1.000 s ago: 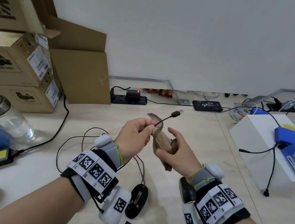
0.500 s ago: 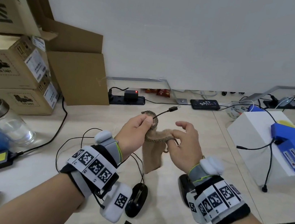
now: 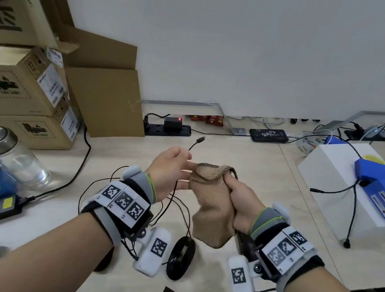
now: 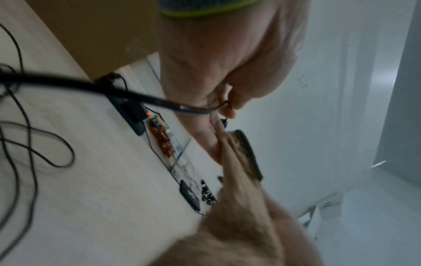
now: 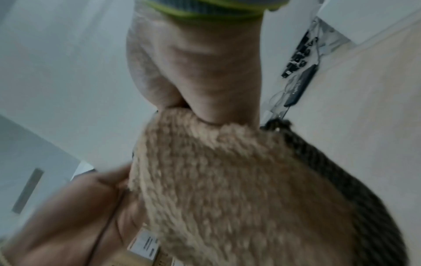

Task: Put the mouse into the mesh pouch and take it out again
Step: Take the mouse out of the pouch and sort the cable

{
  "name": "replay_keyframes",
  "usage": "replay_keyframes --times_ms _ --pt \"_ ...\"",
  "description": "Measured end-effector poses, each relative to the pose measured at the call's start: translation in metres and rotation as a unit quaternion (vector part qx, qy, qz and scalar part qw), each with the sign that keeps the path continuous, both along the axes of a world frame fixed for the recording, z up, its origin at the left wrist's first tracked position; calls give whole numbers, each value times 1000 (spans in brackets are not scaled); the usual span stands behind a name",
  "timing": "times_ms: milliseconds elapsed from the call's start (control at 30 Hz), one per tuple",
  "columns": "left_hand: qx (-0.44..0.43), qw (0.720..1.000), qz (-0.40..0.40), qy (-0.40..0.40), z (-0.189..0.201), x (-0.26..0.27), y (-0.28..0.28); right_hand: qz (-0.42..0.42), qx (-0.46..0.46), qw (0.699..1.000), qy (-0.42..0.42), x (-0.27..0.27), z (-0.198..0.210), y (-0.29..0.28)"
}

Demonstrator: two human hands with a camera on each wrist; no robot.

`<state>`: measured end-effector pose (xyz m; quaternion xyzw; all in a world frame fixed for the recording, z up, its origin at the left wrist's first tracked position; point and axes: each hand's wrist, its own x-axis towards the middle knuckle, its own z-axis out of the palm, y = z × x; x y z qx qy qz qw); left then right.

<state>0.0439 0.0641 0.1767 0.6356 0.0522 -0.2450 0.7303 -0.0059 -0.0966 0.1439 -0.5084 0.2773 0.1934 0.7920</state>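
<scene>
A tan mesh pouch (image 3: 212, 210) with a dark braided rim hangs above the table, its mouth facing up. My right hand (image 3: 240, 202) grips the pouch's right side just under the rim. My left hand (image 3: 173, 170) pinches the mouse's thin black cable (image 3: 194, 145) between thumb and forefinger, with the plug sticking up; its other fingers stretch out against the pouch. The black mouse (image 3: 181, 255) lies on the table below my wrists. In the left wrist view the cable (image 4: 136, 97) runs to the pinching fingers beside the pouch (image 4: 241, 216). The pouch (image 5: 227, 180) fills the right wrist view.
Cardboard boxes (image 3: 20, 97) and a glass jar (image 3: 11, 160) stand at the left. A power strip (image 3: 167, 127) lies along the back wall. A white box (image 3: 330, 180) carrying a blue device (image 3: 378, 187) sits at the right. A dark object (image 3: 244, 244) lies under my right wrist.
My left hand let go of the pouch's rim and kept the cable. My right hand closed round the pouch's side, and the pouch shifted right with its mouth spread.
</scene>
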Motion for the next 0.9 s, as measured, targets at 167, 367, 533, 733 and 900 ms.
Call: replay_keyframes --times_ms 167,367,533,733,900 --pt "71 995 7 -74 -20 -4 10 -100 95 990 16 -2 8 -9" --pt "112 986 -58 -113 -23 -25 -8 -167 255 950 -73 9 14 -15" --pt "175 968 -30 -177 -27 -24 -13 -84 323 931 -149 -2 18 -20" --pt "185 957 -19 -223 -20 -22 -16 -117 129 969 -174 6 8 -9" --pt "233 930 -24 -283 -13 -24 -19 -121 -1 971 -208 9 7 6"
